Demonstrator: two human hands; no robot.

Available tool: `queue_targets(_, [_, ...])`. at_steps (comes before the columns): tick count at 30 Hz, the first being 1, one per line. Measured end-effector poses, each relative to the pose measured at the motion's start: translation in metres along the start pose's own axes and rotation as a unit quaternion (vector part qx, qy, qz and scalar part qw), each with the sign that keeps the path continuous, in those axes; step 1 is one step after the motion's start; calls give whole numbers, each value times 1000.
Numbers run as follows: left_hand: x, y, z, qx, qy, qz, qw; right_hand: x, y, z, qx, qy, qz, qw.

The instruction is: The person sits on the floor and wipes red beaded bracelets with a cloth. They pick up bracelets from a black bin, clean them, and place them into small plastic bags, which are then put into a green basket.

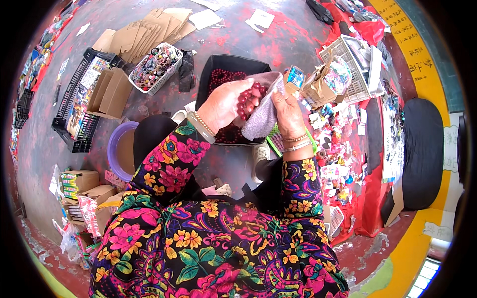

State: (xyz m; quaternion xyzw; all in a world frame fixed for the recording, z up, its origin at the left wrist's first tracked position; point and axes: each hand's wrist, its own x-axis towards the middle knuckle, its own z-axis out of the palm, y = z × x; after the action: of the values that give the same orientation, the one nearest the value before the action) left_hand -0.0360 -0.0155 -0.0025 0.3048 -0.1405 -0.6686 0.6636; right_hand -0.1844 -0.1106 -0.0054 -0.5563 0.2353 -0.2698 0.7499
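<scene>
My left hand [224,103] grips a string of dark red beads [248,97], held up over a black tub [211,74] that has more red beads in it. My right hand [288,113] holds a grey cloth [262,119] wrapped against the same beads, so both hands meet at the string. Both forearms wear bright floral sleeves and bracelets at the wrists.
A white basket of trinkets [155,66] and flattened cardboard [144,35] lie to the upper left, beside a black crate [82,102] and an open box [112,93]. A purple basin [121,149] sits by my left knee. Small packaged goods cover the red cloth [348,149] at right.
</scene>
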Motion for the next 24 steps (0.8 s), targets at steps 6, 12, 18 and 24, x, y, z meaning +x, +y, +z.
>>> queue_targets(6, [-1,2,-2,3,-20,-28,999,-2,-7,7,-53,7,-16,998])
queue_targets(12, [-2,1,6,16,-19,-61,998,1,1,-4,-159,36,-6,987])
queue_targets(18, [4,-4,-10,2,-3,-13,1000,-1,-6,7,-12,27,33,999])
queue_targets(24, [-1,0,-3,20,-38,9,999,-3,-13,10,-4,12,15,1000])
